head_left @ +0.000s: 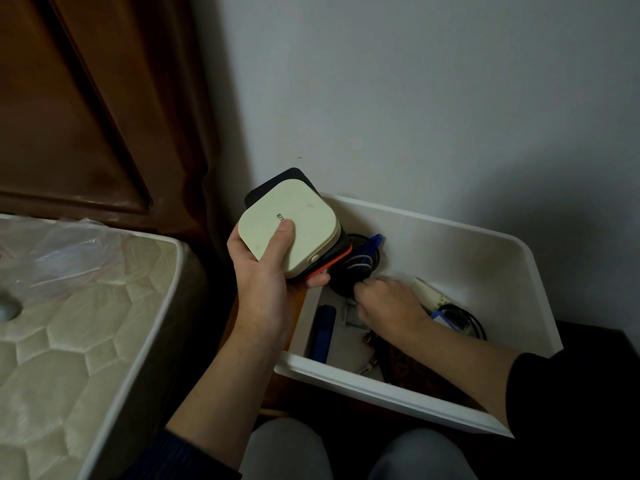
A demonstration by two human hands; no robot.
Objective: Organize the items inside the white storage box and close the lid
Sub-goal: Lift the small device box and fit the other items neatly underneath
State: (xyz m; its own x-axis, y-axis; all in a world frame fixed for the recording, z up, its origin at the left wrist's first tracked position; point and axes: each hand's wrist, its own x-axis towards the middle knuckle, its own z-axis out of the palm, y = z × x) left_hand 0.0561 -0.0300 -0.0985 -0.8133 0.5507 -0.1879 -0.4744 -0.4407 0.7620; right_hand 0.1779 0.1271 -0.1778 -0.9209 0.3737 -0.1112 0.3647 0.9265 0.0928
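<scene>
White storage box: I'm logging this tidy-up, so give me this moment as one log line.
left hand: holds cream case stack | right hand: in white storage box, gripping black cable coil | lid: unseen

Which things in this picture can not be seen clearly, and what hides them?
Head view:
- Right hand fingertips: curled into dark cables; whether they grip one is unclear.
- Dark device under the cream case: mostly covered by it and the left hand.
- White storage box floor, near right: hidden by the right forearm.
- Lid: not in view.
- Cream case lettering: partly under the thumb.
</scene>
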